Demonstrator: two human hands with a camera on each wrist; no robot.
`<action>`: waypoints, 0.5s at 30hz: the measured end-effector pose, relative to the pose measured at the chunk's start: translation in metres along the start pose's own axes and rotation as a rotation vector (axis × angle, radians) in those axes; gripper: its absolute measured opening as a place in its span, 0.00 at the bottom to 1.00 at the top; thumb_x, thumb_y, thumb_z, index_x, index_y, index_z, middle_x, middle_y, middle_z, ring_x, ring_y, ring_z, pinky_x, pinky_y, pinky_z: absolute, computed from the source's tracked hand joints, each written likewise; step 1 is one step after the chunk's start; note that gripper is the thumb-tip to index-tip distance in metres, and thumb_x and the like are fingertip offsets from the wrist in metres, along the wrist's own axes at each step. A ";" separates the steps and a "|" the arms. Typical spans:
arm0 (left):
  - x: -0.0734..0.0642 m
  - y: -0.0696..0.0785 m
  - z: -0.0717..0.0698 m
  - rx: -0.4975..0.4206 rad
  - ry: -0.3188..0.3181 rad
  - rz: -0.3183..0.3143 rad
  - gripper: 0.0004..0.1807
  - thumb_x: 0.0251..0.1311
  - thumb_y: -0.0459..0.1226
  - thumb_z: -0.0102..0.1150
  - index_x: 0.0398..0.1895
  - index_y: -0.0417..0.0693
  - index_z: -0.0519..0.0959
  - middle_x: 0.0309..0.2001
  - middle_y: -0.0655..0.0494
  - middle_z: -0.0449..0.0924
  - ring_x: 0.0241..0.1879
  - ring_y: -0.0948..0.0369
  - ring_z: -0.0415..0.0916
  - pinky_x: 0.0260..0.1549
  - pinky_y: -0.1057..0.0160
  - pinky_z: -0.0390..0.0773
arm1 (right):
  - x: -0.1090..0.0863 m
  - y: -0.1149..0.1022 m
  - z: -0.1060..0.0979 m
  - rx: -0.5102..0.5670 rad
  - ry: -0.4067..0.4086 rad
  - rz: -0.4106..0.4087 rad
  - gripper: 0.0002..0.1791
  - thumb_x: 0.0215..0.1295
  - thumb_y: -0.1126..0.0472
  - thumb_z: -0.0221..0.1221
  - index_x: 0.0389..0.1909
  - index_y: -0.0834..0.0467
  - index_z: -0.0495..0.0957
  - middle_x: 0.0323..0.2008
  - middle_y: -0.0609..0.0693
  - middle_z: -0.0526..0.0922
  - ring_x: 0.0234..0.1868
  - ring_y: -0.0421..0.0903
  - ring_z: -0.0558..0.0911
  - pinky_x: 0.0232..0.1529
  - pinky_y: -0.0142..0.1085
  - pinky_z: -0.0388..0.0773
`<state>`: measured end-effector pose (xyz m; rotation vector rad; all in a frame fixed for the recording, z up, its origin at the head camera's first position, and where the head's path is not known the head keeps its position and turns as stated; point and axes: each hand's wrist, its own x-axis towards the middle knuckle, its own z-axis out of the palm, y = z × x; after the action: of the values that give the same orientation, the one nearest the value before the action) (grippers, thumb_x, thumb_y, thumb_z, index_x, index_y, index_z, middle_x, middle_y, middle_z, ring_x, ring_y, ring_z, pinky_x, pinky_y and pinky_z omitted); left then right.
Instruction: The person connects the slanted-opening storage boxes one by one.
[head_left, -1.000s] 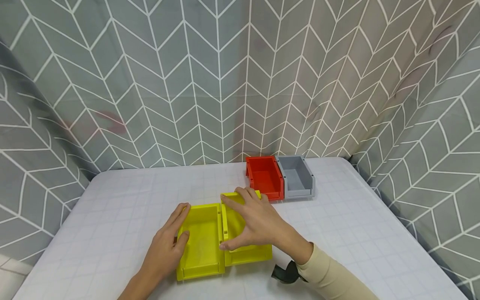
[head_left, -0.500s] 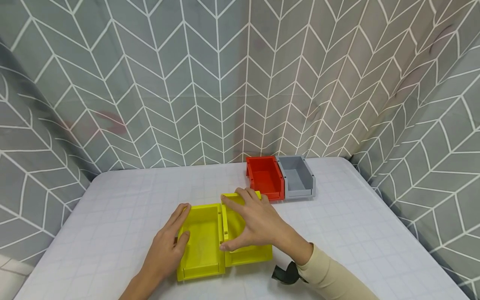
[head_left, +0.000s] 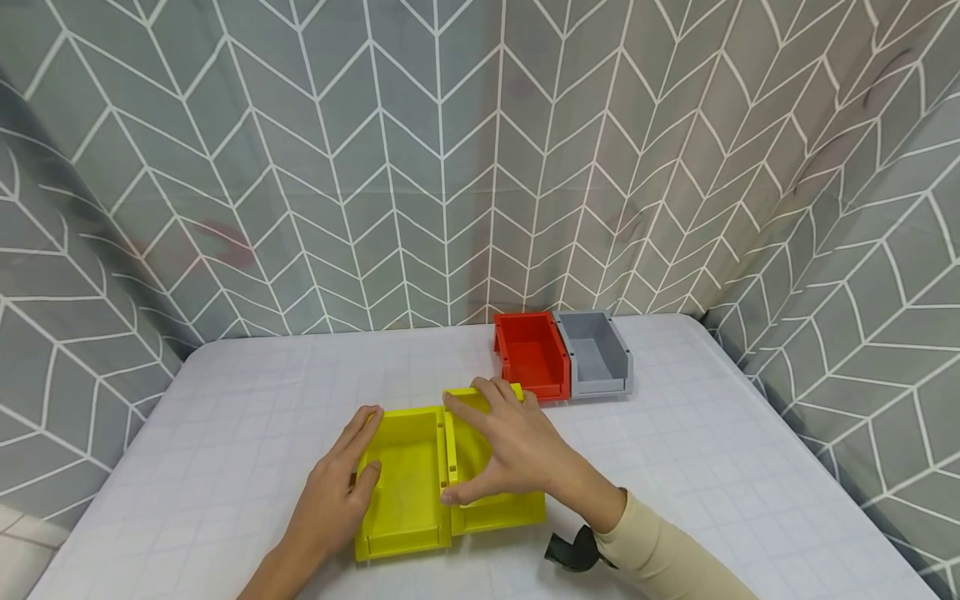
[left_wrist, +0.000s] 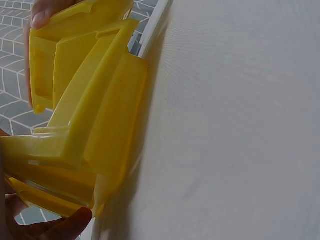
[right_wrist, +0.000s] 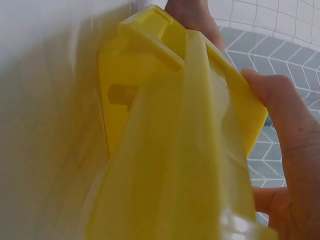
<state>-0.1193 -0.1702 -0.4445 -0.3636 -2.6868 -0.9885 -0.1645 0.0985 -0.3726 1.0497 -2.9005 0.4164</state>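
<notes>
Two yellow storage bins stand side by side near the table's front, touching along their long sides. My left hand (head_left: pixel 330 496) holds the left yellow bin (head_left: pixel 405 492) by its outer side, thumb over the rim; this bin (left_wrist: pixel 100 120) fills the left part of the left wrist view. Spread over the right yellow bin (head_left: pixel 498 518), my right hand (head_left: pixel 517 442) grips it, thumb at the shared wall and fingers at the far rim. The right wrist view has the right bin (right_wrist: pixel 175 170) close up, with my right thumb (right_wrist: pixel 285 110) on a yellow edge. My palm partly hides its inside.
Behind the yellow bins, a red bin (head_left: pixel 532 358) and a grey bin (head_left: pixel 596 354) stand side by side. A black curved object (head_left: pixel 573 550) shows by my right sleeve. A patterned grey curtain (head_left: pixel 442 167) surrounds the white-covered table (head_left: pixel 247 417).
</notes>
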 end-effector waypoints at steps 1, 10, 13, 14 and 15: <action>0.000 0.000 0.000 0.001 -0.001 0.000 0.37 0.70 0.30 0.55 0.82 0.46 0.60 0.81 0.54 0.53 0.77 0.49 0.57 0.69 0.41 0.64 | 0.000 0.000 0.000 -0.001 0.001 0.000 0.59 0.46 0.19 0.64 0.79 0.40 0.66 0.74 0.58 0.64 0.73 0.60 0.63 0.63 0.72 0.65; 0.000 0.000 0.001 -0.006 -0.006 -0.005 0.37 0.70 0.30 0.55 0.82 0.47 0.60 0.81 0.54 0.53 0.77 0.49 0.57 0.69 0.41 0.64 | 0.000 0.001 0.002 -0.004 0.006 -0.005 0.59 0.46 0.18 0.63 0.79 0.40 0.65 0.74 0.58 0.64 0.72 0.59 0.64 0.63 0.71 0.65; 0.000 -0.001 0.000 -0.001 -0.006 -0.003 0.37 0.70 0.29 0.55 0.82 0.47 0.59 0.81 0.54 0.53 0.77 0.49 0.57 0.69 0.41 0.64 | 0.000 0.001 0.002 -0.002 0.007 -0.006 0.59 0.46 0.19 0.64 0.79 0.40 0.65 0.74 0.58 0.64 0.72 0.59 0.64 0.63 0.71 0.66; 0.000 -0.001 0.000 0.000 -0.006 -0.001 0.37 0.70 0.30 0.56 0.82 0.47 0.59 0.81 0.54 0.53 0.77 0.49 0.57 0.69 0.41 0.64 | 0.000 0.001 0.002 -0.003 0.007 -0.007 0.59 0.46 0.19 0.64 0.79 0.40 0.65 0.74 0.58 0.64 0.72 0.59 0.64 0.63 0.71 0.66; 0.001 -0.001 0.000 0.000 -0.005 0.000 0.37 0.70 0.30 0.56 0.82 0.47 0.59 0.81 0.54 0.53 0.77 0.49 0.57 0.69 0.41 0.64 | 0.000 0.001 0.002 -0.003 0.008 -0.007 0.59 0.46 0.19 0.64 0.79 0.40 0.65 0.74 0.58 0.64 0.72 0.59 0.64 0.63 0.71 0.66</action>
<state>-0.1202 -0.1706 -0.4450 -0.3660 -2.6912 -0.9883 -0.1649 0.0988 -0.3745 1.0555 -2.8886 0.4151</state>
